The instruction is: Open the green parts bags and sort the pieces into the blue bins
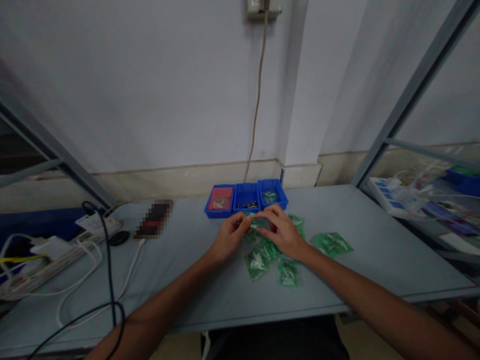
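Note:
My left hand (230, 237) and my right hand (281, 230) meet over the grey table (375, 260), just in front of three small blue bins. Both pinch a small green plastic bag (255, 226) between their fingertips. Several more green bags (258, 261) lie on the table under and beside my right hand, with another (332, 243) further right. The left bin (220, 200) has a red lining, the middle bin (246, 198) holds small dark parts, and the right bin (272, 194) holds a green bag.
White power strips and black and white cables (75, 250) lie at the table's left, with a dark blurred object (153, 219) nearby. A cord (258, 100) hangs down the wall. Slanted metal frame bars stand either side; a cluttered bench (420, 200) is at right.

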A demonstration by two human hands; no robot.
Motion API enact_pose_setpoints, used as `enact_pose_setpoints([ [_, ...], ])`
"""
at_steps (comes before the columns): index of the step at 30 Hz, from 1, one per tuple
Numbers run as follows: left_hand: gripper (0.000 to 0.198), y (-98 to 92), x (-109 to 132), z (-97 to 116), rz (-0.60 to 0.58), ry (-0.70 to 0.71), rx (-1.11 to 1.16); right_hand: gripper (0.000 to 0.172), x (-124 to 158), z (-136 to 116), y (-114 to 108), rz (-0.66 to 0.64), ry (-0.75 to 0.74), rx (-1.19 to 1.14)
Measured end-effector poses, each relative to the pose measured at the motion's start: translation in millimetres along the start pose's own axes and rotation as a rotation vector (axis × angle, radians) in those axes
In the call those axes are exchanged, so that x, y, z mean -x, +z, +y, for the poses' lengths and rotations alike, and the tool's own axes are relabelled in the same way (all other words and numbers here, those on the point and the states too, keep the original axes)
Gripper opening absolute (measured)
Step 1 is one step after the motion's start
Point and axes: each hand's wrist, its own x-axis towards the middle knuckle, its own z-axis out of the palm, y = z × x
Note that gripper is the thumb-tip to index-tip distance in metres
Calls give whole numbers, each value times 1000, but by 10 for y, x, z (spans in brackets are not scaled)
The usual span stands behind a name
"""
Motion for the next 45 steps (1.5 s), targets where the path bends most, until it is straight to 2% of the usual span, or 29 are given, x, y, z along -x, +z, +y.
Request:
enact_pose_setpoints([
  [3,49,-5,12,-2,13,60,-69,21,-37,17,13,46,36,-60],
  [6,41,-1,29,9,51,214,-184,31,-65,62,33,128,186,-222],
  [9,18,12,45,-7,80,313,-268,41,-68,102,45,164,393,-468],
  [10,20,17,51,-19,83,330,-288,43,-66,110,47,165,439,-534],
  [12,40,26,63,-46,75,356,-316,46,-62,115,51,152,473,-595],
  [14,56,31,75,-62,62,378,-332,48,-57,114,59,132,465,-576],
  [15,56,32,79,-62,60,391,-344,48,-54,114,65,117,456,-553],
  [18,26,24,80,-35,91,414,-390,48,-36,113,92,54,437,-493],
  [20,11,14,72,-13,134,377,-405,51,-20,106,108,6,421,-457],
  [22,17,4,61,-6,170,286,-388,50,-7,88,114,-10,383,-398],
  [26,25,3,38,-49,152,120,-258,26,5,29,87,52,268,-253],
  [29,26,23,28,-94,105,69,-184,22,-5,7,53,67,235,-248],
  [33,34,49,35,-103,71,63,-208,13,-28,30,22,33,215,-218],
  [36,32,38,49,-86,85,94,-383,15,-34,64,16,50,255,-235],
  [41,27,-24,56,-80,115,209,-889,21,-39,122,7,244,365,-302],
  [45,33,-41,67,-100,92,225,-1051,44,-59,204,16,354,377,-385],
])
